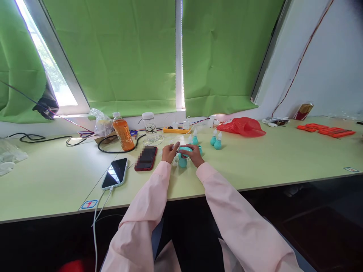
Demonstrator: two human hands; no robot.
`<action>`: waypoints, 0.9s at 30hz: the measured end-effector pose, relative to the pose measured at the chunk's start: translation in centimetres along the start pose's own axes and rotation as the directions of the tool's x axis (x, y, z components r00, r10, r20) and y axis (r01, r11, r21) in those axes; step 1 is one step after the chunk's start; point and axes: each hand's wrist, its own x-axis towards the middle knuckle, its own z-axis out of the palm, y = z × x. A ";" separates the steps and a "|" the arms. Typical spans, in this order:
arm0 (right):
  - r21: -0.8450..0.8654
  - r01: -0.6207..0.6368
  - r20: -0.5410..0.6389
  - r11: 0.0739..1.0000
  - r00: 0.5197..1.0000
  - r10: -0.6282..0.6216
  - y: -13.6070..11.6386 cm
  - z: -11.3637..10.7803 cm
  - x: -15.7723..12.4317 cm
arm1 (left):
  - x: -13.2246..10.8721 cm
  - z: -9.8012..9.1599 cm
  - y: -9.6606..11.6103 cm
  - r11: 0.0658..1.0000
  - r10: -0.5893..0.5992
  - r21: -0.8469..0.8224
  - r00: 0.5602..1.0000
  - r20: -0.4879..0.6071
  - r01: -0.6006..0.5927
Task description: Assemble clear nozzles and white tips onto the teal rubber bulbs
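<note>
Over the table, my right hand (194, 154) is closed on a teal bulb (185, 149), which lies sideways between my hands. My left hand (169, 152) is closed at the bulb's left end, its thumb and fingers pinched on a small whitish piece too small to make out. Just below my hands another teal bulb (182, 161) rests on the table. Behind them stands a teal bulb with a white tip (195, 140). Two more such bulbs, one at the back (213, 140) and one in front (217, 144), stand to the right.
A phone (115, 173) with a cable and a red-edged phone (146, 158) lie left. An orange drink bottle (123, 132), a clear jar (149, 126) and a power strip (176, 130) stand behind. A red bag (241, 126) and orange items (326, 130) lie right.
</note>
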 end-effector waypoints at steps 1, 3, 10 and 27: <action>-0.003 -0.003 0.008 1.000 1.000 0.003 0.0 0.0 0.0 | 0.1 0.1 -0.1 0.999 -0.026 -0.038 0.999 0.019 0.027; -0.006 -0.015 0.025 1.000 1.000 0.015 0.0 -0.1 0.0 | 0.3 0.2 -0.2 0.990 -0.072 -0.113 0.996 0.061 0.079; 0.006 -0.049 0.068 0.999 0.996 0.049 -0.1 -0.3 -0.1 | 0.6 0.3 -0.7 0.926 -0.173 -0.303 0.967 0.185 0.224; 0.078 0.017 -0.116 0.997 0.993 -0.008 -0.3 -0.7 0.5 | 1.2 -0.8 -0.4 0.998 -0.024 -0.055 1.000 -0.020 0.023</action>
